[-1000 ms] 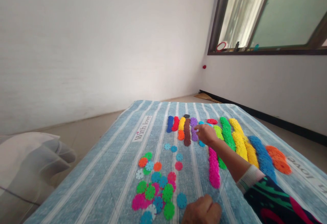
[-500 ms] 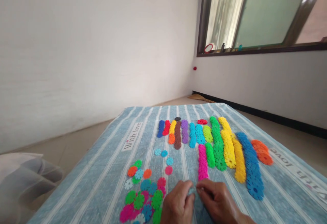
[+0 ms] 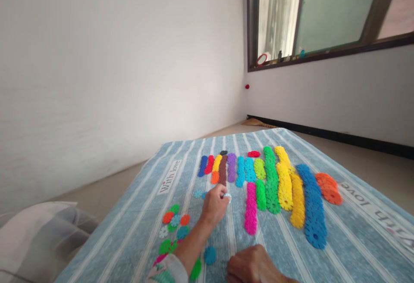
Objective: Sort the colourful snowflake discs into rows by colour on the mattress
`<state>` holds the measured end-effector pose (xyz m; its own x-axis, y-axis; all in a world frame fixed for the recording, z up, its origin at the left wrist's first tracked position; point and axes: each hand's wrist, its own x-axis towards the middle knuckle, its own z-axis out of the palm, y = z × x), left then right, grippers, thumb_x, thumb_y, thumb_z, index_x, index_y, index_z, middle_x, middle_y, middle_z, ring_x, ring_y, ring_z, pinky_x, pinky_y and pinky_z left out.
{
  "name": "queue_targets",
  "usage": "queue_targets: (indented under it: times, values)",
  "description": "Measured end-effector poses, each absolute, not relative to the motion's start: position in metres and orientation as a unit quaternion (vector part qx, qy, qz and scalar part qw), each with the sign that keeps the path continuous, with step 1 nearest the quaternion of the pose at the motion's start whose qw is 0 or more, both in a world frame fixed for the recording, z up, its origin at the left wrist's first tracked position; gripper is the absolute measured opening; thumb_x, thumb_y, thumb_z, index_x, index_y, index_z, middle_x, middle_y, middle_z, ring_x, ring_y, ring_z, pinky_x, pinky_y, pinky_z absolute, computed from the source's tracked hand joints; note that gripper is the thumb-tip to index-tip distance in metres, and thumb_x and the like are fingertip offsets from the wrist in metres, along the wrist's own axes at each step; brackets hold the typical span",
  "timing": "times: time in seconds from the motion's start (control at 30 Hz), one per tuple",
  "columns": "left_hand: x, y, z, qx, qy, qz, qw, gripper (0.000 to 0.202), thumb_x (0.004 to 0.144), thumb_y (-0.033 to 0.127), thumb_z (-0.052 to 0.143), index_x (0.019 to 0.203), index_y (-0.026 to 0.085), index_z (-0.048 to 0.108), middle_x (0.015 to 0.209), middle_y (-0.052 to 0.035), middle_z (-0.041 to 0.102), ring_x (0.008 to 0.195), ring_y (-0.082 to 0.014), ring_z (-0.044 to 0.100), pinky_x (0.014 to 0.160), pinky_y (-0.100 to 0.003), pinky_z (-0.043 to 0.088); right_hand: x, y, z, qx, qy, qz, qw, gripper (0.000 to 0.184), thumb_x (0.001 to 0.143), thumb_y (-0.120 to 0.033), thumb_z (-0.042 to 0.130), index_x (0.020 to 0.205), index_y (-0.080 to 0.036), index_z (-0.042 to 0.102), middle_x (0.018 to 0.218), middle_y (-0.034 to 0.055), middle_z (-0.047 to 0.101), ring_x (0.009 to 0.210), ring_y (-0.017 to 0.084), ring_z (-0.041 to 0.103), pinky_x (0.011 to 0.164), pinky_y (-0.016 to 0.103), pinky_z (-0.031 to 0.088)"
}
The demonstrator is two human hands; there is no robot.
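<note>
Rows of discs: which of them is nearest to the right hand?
The pink row, immediately left of the short green one: its near end lies just beyond the right hand, while every other row ends farther from it.

Down to the striped cloth (image 3: 129, 231), and straight in on the long green row (image 3: 271, 179)! Right of that, yellow rows (image 3: 284, 184), then a blue row (image 3: 313, 212), then an orange row (image 3: 328, 188). Left of it, a pink row (image 3: 251, 212), and on past a purple row (image 3: 231, 166) and a brown row (image 3: 223, 166) to a navy row (image 3: 202, 166). Nearer than it, well left: loose discs (image 3: 168, 217), some overlapping.
</note>
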<state>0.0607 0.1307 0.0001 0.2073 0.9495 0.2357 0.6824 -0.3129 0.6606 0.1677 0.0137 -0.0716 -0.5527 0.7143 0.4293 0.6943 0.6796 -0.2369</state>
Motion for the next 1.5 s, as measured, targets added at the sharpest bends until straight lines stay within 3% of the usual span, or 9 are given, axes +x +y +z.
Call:
queue_targets:
  times: [0.27, 0.43, 0.63, 0.83, 1.13, 1.3, 1.5]
  values:
    - [0.089, 0.166, -0.005, 0.795, 0.531, 0.255, 0.146, 0.012, 0.073, 0.009, 0.054, 0.076, 0.017, 0.062, 0.066, 0.0028, 0.059, 0.068, -0.0107, 0.056, 0.064, -0.019, 0.039, 0.164, 0.016, -0.049, -0.439, -0.877, 0.101, 0.170, 0.024, 0.068, -0.023, 0.056, 0.050, -0.017, 0.041, 0.046, -0.0064, 0.044, 0.035, 0.005, 0.021, 0.035, 0.024, 0.007]
    - [0.089, 0.174, 0.002, 0.823, 0.518, 0.209, 0.101, 0.017, 0.076, 0.010, 0.052, 0.084, 0.017, 0.066, 0.083, -0.0023, 0.065, 0.081, -0.0136, 0.059, 0.075, -0.022, 0.041, 0.164, 0.017, -0.043, -0.438, -0.880, 0.133, 0.127, 0.022, 0.072, -0.024, 0.055, 0.053, -0.017, 0.045, 0.049, -0.0054, 0.051, 0.034, 0.005, 0.026, 0.036, 0.024, 0.010]
    - [0.086, 0.173, 0.007, 0.845, 0.505, 0.164, 0.066, 0.019, 0.078, 0.014, 0.051, 0.086, 0.019, 0.067, 0.087, -0.0042, 0.064, 0.088, -0.0166, 0.060, 0.079, -0.025, 0.041, 0.165, 0.018, -0.050, -0.434, -0.881, 0.126, 0.139, 0.019, 0.073, -0.023, 0.055, 0.057, -0.017, 0.049, 0.052, -0.0046, 0.055, 0.037, 0.005, 0.032, 0.037, 0.022, 0.014]
    - [0.084, 0.173, 0.006, 0.856, 0.489, 0.158, 0.052, 0.020, 0.080, 0.014, 0.050, 0.090, 0.019, 0.066, 0.098, -0.0039, 0.063, 0.097, -0.0158, 0.058, 0.084, -0.023, 0.040, 0.167, 0.018, -0.052, -0.418, -0.881, 0.137, 0.177, 0.027, 0.078, -0.026, 0.052, 0.054, -0.017, 0.044, 0.045, -0.0055, 0.045, 0.040, 0.005, 0.035, 0.039, 0.018, 0.019]
    - [0.082, 0.172, 0.003, 0.846, 0.500, 0.185, 0.033, 0.023, 0.080, 0.015, 0.053, 0.101, 0.019, 0.061, 0.100, -0.0047, 0.062, 0.092, -0.0150, 0.058, 0.083, -0.024, 0.041, 0.166, 0.018, -0.054, -0.420, -0.883, 0.111, 0.175, 0.026, 0.074, -0.024, 0.055, 0.053, -0.017, 0.043, 0.045, -0.0066, 0.046, 0.036, 0.005, 0.030, 0.036, 0.020, 0.015]
    - [0.075, 0.165, 0.001, 0.841, 0.504, 0.195, 0.019, 0.018, 0.080, 0.016, 0.053, 0.096, 0.020, 0.060, 0.092, -0.0032, 0.061, 0.086, -0.0145, 0.057, 0.078, -0.024, 0.041, 0.166, 0.018, -0.052, -0.419, -0.884, 0.099, 0.183, 0.024, 0.072, -0.025, 0.056, 0.052, -0.017, 0.044, 0.048, -0.0063, 0.048, 0.035, 0.006, 0.022, 0.034, 0.023, 0.009]
    - [0.068, 0.160, -0.003, 0.834, 0.516, 0.196, 0.013, 0.012, 0.079, 0.017, 0.055, 0.090, 0.018, 0.061, 0.088, -0.0033, 0.060, 0.083, -0.0150, 0.057, 0.073, -0.023, 0.040, 0.166, 0.017, -0.042, -0.427, -0.891, 0.095, 0.121, 0.019, 0.074, -0.026, 0.056, 0.058, -0.017, 0.054, 0.055, -0.0033, 0.060, 0.036, 0.006, 0.029, 0.036, 0.024, 0.010]
